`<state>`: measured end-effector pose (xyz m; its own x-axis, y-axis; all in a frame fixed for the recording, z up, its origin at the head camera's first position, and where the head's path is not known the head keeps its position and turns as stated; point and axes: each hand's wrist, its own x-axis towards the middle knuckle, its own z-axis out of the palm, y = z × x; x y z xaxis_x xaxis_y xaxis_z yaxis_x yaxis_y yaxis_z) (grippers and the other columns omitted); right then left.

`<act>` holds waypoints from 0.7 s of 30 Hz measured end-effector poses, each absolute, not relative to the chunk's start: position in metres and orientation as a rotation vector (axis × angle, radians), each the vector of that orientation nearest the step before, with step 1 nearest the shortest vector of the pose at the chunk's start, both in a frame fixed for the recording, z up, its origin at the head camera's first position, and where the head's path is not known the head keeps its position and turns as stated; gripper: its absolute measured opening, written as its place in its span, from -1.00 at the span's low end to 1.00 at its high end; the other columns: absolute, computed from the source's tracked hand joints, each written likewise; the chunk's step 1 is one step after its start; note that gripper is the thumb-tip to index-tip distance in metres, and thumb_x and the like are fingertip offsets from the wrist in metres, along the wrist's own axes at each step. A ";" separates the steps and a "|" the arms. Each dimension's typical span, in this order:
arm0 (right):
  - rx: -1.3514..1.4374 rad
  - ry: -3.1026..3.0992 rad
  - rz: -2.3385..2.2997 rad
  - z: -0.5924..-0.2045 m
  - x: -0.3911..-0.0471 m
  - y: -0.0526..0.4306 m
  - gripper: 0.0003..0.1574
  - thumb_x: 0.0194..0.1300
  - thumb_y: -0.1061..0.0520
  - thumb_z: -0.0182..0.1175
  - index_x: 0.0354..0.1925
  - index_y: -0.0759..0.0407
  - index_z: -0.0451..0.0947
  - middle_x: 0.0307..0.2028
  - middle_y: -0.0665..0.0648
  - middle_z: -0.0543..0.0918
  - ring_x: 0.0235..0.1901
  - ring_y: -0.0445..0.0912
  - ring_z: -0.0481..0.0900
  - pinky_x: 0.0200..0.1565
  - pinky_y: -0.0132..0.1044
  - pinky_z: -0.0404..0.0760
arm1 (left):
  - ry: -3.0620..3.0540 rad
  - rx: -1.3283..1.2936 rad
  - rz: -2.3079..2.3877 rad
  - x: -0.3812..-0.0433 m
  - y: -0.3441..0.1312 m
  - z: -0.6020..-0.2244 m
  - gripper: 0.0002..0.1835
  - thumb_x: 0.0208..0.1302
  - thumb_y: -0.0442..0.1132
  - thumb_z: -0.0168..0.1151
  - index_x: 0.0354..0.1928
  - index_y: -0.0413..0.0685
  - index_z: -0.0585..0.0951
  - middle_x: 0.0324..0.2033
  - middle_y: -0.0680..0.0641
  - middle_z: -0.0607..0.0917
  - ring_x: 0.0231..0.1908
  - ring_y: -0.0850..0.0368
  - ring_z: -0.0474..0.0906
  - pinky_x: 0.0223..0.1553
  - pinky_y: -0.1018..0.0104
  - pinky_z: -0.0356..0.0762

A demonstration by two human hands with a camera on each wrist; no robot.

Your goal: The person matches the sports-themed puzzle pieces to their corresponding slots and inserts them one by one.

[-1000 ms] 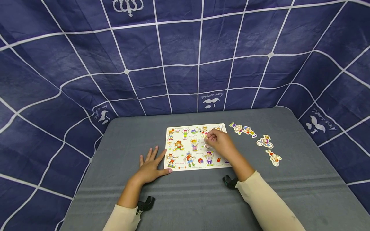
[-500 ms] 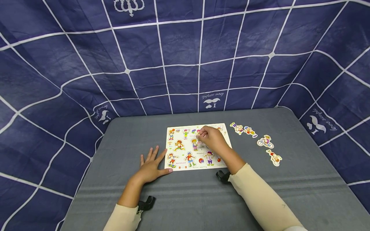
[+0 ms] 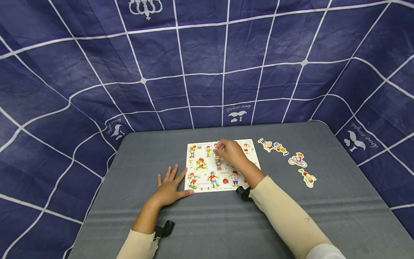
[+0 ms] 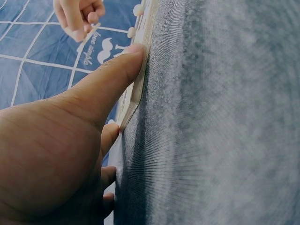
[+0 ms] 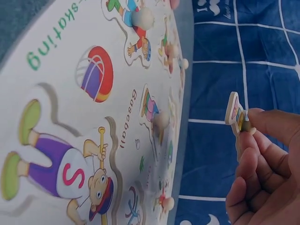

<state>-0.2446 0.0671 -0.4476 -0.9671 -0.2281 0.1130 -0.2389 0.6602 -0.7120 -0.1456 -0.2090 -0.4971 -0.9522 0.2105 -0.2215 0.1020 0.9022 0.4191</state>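
Observation:
My right hand point(image 3: 231, 153) pinches a small wooden puzzle piece point(image 5: 234, 115) by its knob, between thumb and fingertips. In the right wrist view the piece stands on edge, apart from the white puzzle board point(image 3: 210, 143). In the head view that hand covers the board's upper middle. Sports figures fill the board; several carry round wooden knobs point(image 5: 143, 18). One batter picture point(image 5: 61, 164) with an S on the shirt lies in a cut-out with no knob showing. My left hand point(image 3: 168, 190) lies spread on the cloth, its thumb and index fingertip at the board's left edge.
To the right of the board, several loose figure pieces lie on the grey cloth, among them a cyclist point(image 3: 298, 159) and a red-topped figure point(image 3: 307, 177). Blue white-lined curtains point(image 3: 200, 90) rise behind the table and at both sides.
My right hand has moved left over the board with the piece, from the right part to the upper middle. The left hand and loose pieces have stayed put.

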 end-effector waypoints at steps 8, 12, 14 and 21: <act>0.449 -2.837 1.231 -0.452 -0.258 0.057 -0.84 0.35 0.03 0.33 -0.22 0.08 0.63 -0.36 0.02 0.67 -0.38 -0.14 0.55 -0.26 -0.30 0.50 | 2.806 0.229 0.607 -0.145 -0.209 -0.498 0.07 0.14 0.43 0.30 0.61 0.28 0.10 0.63 -0.17 -0.14 0.61 -0.30 -0.37 0.42 -0.53 -0.50; 0.458 -2.829 1.228 -0.453 -0.263 0.050 -0.84 0.33 0.05 0.35 -0.24 0.09 0.62 -0.36 0.03 0.68 -0.35 -0.12 0.56 -0.23 -0.28 0.50 | 2.812 0.233 0.600 -0.146 -0.210 -0.499 0.06 0.14 0.44 0.30 0.61 0.29 0.11 0.63 -0.18 -0.13 0.61 -0.30 -0.36 0.42 -0.53 -0.48; 0.451 -2.831 1.216 -0.455 -0.266 0.047 -0.84 0.32 0.05 0.36 -0.25 0.10 0.61 -0.37 0.03 0.68 -0.36 -0.12 0.55 -0.23 -0.28 0.50 | 2.810 0.242 0.605 -0.146 -0.210 -0.499 0.06 0.14 0.44 0.30 0.61 0.29 0.11 0.63 -0.18 -0.12 0.61 -0.30 -0.36 0.42 -0.54 -0.48; 0.441 -2.852 1.147 -0.461 -0.274 0.038 -0.85 0.29 0.07 0.37 -0.28 0.10 0.62 -0.40 0.02 0.69 -0.40 -0.14 0.55 -0.26 -0.31 0.51 | 2.810 0.244 0.602 -0.146 -0.210 -0.500 0.07 0.14 0.45 0.29 0.61 0.29 0.11 0.63 -0.18 -0.13 0.61 -0.30 -0.37 0.42 -0.53 -0.49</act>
